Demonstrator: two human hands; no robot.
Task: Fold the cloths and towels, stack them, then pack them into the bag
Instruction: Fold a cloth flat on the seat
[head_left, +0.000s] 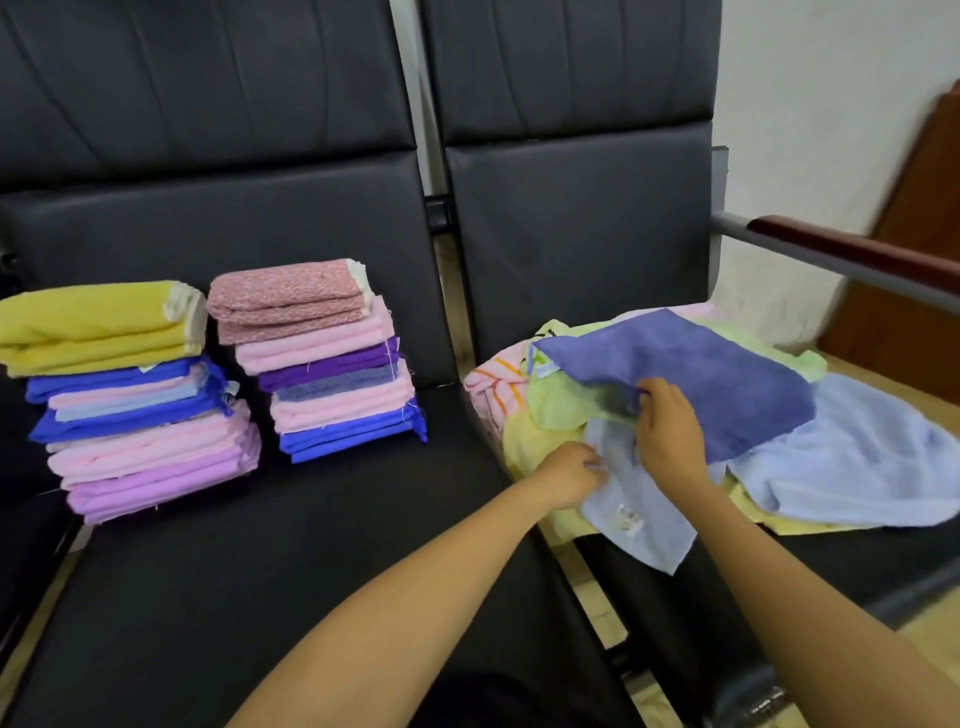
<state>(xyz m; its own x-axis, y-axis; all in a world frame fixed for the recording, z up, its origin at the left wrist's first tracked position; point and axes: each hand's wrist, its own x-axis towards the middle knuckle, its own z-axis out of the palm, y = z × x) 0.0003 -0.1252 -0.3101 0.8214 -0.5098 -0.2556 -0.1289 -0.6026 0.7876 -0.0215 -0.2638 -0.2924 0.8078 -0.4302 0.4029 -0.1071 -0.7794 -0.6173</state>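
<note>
A loose heap of towels lies on the right black seat. On top is a dark blue towel (691, 384); my right hand (670, 431) grips its near edge. Under it a light blue towel (639, 514) with a small label hangs over the seat front, and my left hand (571, 475) pinches its left edge. Light green (566, 405), yellow and pink striped (491, 387) towels lie beneath. On the left seat stand two stacks of folded cloths: one topped by a yellow cloth (98, 327), the other by a pink patterned cloth (288, 293). No bag is in view.
The two black seats (291, 571) are joined, with a gap (587, 582) between their cushions. A metal and wood armrest (841, 254) runs along the right side. A white wall and a brown wooden panel (919, 249) stand behind it.
</note>
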